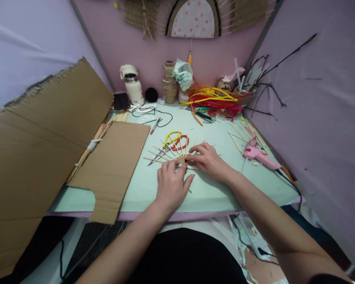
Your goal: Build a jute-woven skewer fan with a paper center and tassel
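A small cardboard piece (182, 160) with thin wooden sticks (165, 151) fanning out from its far edge lies between my hands on the pale green table. My left hand (172, 182) grips its near left side, fingertips on the cardboard and the thumb held out to the right. From the right, my right hand (209, 159) has bent fingers pressed on the piece, covering part of it. Something small and dark shows between the fingertips; I cannot make out what it is. Scissors (177, 142) with yellow and red handles lie partly beneath the sticks.
Large cardboard sheets (115, 157) and a stick bundle (90, 148) occupy the left. A pink glue gun (262, 157) and loose sticks (236, 140) lie right. Behind are a white bottle (133, 88), twine spool (169, 85), coloured pipe cleaners (213, 98), pliers (204, 115) and a pen (155, 125).
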Tool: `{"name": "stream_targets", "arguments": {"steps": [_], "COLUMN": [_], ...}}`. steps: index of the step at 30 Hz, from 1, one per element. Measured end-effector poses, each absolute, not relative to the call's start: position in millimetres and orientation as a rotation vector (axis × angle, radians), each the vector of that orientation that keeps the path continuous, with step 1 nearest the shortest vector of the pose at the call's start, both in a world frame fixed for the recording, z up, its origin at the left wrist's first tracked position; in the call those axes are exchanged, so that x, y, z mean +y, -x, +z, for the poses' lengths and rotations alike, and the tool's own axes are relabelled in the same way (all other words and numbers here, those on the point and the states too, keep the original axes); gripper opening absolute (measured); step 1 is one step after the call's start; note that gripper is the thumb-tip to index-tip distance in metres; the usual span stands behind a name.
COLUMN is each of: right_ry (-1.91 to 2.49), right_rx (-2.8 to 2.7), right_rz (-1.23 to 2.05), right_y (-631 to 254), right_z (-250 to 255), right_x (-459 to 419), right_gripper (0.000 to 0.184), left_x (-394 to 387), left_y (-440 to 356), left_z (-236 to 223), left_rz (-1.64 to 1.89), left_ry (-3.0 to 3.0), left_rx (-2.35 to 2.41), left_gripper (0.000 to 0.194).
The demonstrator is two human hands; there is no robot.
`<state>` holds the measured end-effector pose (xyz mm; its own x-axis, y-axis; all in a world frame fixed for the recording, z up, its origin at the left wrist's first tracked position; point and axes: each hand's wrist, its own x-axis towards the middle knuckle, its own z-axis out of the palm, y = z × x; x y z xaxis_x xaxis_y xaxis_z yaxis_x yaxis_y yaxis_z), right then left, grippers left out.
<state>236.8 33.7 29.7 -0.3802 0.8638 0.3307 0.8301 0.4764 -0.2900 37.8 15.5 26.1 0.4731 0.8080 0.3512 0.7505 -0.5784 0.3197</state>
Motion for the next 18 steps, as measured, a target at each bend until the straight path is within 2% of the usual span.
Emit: {"name": "stream_targets", "arguments": {"steps": [13, 18], "right_ry": [1.422, 1.424], "right_rx": [-2.291, -2.157], "right_rz": [0.136, 0.042], "right_y": [-237, -238], "right_z": [33, 43], "right_x": [33, 28], "right_gripper": [0.037, 0.034], "left_x": [16, 10], "left_y": [-38, -33], "left_z": [27, 31], "left_rz": [0.707, 0.820], "left_ry": [-2.574, -2.553], "left_rx": [1.379, 1.341], "left_gripper": [0.034, 0.032]}}
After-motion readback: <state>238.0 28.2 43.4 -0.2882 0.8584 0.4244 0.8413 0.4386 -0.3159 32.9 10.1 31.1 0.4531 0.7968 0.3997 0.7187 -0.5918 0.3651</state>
